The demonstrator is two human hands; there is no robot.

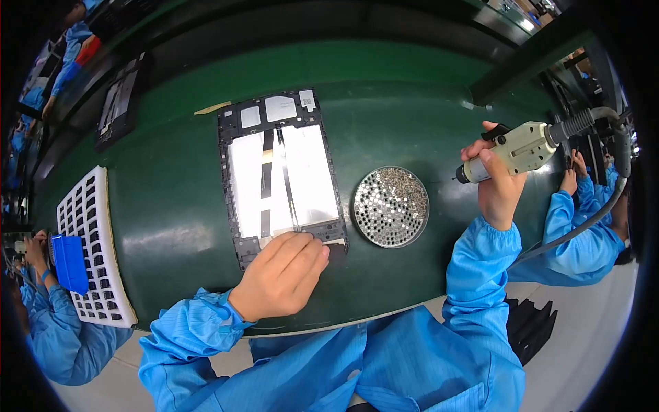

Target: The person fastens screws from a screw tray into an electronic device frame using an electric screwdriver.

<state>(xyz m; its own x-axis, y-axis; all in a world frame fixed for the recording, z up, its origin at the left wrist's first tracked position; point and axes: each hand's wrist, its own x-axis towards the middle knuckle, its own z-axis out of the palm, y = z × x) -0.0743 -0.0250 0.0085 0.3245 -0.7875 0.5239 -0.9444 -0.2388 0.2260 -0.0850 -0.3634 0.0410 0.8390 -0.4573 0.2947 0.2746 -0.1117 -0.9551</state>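
An opened tablet (312,172) lies on the green bench in front of me, its black frame round silver battery panels with dark ribbon cables running down the middle. My left hand (283,278) is closed at the tablet's near edge, fingers bent together over it; the fingertips are partly hidden. Out to the right, my right hand (500,182) grips a pale electric screwdriver (525,150) with a black lever and a grey cable. Its tip points left and hangs clear of the tablet. Between the tablet and the screwdriver sits a round metal dish (391,206) of small screws in a perforated plate.
A white foam tray (103,254) of small black parts stands at the left, a blue box (71,264) against it. Another dark tablet frame (120,99) lies far left. A yellowish strip (211,108) is behind the tablet. Co-workers in blue sleeves (576,233) are at both sides.
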